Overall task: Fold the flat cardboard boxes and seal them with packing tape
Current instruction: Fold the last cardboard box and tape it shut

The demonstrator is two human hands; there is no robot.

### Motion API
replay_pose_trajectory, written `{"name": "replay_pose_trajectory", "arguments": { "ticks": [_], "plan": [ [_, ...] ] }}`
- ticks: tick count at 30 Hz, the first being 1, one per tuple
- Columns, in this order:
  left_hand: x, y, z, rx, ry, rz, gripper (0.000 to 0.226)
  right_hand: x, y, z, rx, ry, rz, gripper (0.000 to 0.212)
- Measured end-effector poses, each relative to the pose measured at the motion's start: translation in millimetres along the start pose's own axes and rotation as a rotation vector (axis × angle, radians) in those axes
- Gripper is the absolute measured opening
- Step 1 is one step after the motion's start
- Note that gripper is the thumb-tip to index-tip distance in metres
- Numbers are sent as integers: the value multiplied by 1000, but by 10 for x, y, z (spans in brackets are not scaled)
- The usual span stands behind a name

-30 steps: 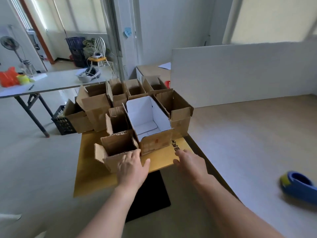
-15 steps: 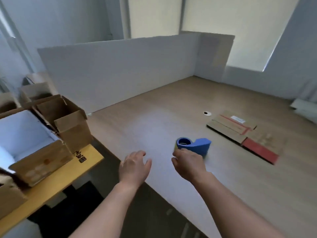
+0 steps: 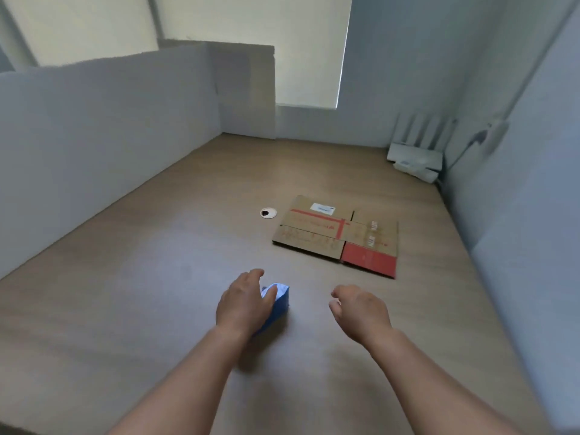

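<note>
Soft daylight comes through the blinded window [image 3: 307,48] at the back; the room is dimmish, with a bluish cast on the walls. Pale sheen on the tabletop [image 3: 150,277] left of centre. Faint soft shadow below the left hand [image 3: 241,304]. Motion blur overall; flat cardboard box [image 3: 339,235] edges smeared. Wide-angle bending at frame edges.

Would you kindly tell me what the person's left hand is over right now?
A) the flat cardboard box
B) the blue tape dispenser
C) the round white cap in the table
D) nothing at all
B: the left hand lies over the blue tape dispenser, thumb on it, while the flat cardboard box lies farther off, untouched.
</note>
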State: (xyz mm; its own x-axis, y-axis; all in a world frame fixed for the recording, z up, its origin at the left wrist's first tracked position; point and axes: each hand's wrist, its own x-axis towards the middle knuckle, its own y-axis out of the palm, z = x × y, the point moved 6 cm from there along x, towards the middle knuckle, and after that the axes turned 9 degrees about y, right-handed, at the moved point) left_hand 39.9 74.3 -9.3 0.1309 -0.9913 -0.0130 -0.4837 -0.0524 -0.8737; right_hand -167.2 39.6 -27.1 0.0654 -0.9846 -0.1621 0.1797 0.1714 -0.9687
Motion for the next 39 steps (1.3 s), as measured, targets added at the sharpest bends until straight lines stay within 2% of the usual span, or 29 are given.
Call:
{"name": "replay_pose_trajectory", "arguments": {
  "ticks": [5, 10, 12, 15, 19, 25, 29, 32, 34, 36, 37, 39],
  "plan": [
    [738, 206, -63, -19, 63, 155, 60, 485, -56, -437, 24, 189, 43, 37],
    [1460, 563, 35, -88, 42, 251, 65, 922, 111, -793, 59, 403, 118, 57],
    [1746, 690, 118, -131, 15, 246, 59, 1089, 187, -953, 73, 502, 138, 72],
    [2123, 852, 293, -168, -55, 229, 37, 1319, 263, -1149, 69, 605, 157, 90],
    [2487, 1011, 408, -130, -102, 224, 23, 1565, 328, -1289, 90, 676, 99, 103],
    [2542, 1056, 416, -178, -173, 198, 43, 1646, 468, -1146, 62, 653, 82, 110],
    [2382, 843, 415, -276, -192, 148, 49, 1435, 454, -1104, 49, 582, 130, 103],
    [2257, 570, 267, -364, -137, 42, 56, 1257, 318, -1044, 162, 443, 103, 89],
    [2116, 379, 48, -420, -82, -9, 52, 1137, 144, -975, 231, 318, -6, 71],
    [1943, 226, -230, -433, 16, -43, 45, 1019, -84, -912, 296, 231, -193, 50],
    [1846, 179, -358, -422, 55, -41, 45, 951, -212, -883, 325, 213, -294, 47],
    [1686, 186, -517, -394, 70, -13, 62, 815, -453, -832, 359, 197, -474, 40]
  ]
}}
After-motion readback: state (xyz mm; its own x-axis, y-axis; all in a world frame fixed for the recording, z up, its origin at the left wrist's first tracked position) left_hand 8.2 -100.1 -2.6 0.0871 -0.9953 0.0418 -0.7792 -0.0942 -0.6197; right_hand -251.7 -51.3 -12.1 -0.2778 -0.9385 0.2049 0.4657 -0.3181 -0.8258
